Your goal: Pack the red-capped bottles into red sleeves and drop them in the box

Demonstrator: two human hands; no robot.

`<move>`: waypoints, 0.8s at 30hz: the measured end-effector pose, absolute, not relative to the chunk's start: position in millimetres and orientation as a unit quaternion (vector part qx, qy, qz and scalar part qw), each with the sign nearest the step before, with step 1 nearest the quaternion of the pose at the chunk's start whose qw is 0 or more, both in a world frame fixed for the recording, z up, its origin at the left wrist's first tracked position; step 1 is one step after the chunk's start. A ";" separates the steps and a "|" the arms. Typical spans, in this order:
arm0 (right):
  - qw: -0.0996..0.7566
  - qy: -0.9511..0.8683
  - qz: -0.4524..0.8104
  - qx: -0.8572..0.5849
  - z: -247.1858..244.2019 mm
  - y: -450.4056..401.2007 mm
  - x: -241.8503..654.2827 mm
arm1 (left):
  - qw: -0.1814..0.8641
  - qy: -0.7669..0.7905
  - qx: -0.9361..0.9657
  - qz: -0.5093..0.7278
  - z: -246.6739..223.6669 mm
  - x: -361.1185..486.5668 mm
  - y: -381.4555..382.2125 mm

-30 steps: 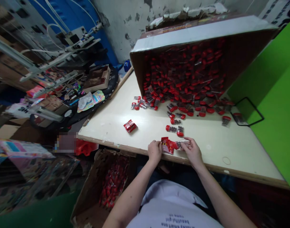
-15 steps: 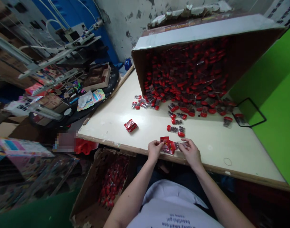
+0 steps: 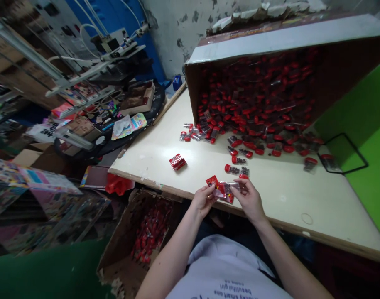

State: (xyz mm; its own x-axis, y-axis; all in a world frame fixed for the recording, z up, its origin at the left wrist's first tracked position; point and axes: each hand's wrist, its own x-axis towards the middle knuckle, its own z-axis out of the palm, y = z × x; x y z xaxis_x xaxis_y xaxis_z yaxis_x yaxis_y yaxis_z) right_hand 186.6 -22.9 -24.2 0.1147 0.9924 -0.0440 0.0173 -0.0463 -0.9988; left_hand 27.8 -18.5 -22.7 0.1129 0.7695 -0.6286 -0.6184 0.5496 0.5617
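Near the table's front edge, my left hand (image 3: 204,201) pinches a small red printed card (image 3: 212,181) between thumb and fingers. My right hand (image 3: 249,202) grips the right end of a small clear pack of dark balls (image 3: 229,187), whose left end meets the red card. Another red and yellow printed piece (image 3: 228,198) shows just below the pack. Beyond my hands lie red-capped clear bottles of dark balls (image 3: 232,169). Left of them sits a small stack of red cards (image 3: 177,162).
A large carton (image 3: 248,47) lies on its side at the back, with many red-capped bottles spilling out. Below the table's left front stands an open cardboard box (image 3: 115,249) with red packs inside. A black wire frame (image 3: 361,154) leans by the green panel (image 3: 372,145). Machinery (image 3: 99,58) occupies the left.
The view has shifted, so the table's things appear farther right. In my left hand the red card has tilted, and the clear pack is now against it. My right hand keeps its grip.
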 end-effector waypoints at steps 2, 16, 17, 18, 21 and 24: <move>0.519 -0.459 0.470 -0.546 -20.7 -22.7 188.5 | 0.725 0.492 0.073 0.476 -18.2 25.2 -18.3; 0.544 -0.452 0.508 -0.492 15.9 -43.7 151.1 | 0.658 0.465 -0.003 0.592 9.2 13.7 -0.8; 0.541 -0.450 0.509 -0.495 14.8 -43.5 148.9 | 0.665 0.455 -0.009 0.592 10.7 15.1 -1.8; 0.540 -0.446 0.508 -0.501 13.7 -42.7 147.8 | 0.671 0.448 -0.014 0.591 12.2 16.2 -2.9; 0.546 -0.430 0.496 -0.520 11.1 -39.5 148.8 | 0.683 0.441 -0.031 0.582 16.3 17.1 -5.9; 0.551 -0.419 0.487 -0.532 10.4 -37.9 151.6 | 0.686 0.446 -0.037 0.573 17.8 16.0 -7.2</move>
State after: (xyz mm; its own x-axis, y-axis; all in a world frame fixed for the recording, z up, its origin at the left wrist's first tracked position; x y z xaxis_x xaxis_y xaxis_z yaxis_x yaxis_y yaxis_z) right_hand 151.6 -37.9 10.4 0.1736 0.9832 -0.0567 -0.0911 -0.0413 -0.9950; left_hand 16.0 -7.2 17.8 -0.0556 0.7535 -0.6551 -0.8200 0.3398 0.4605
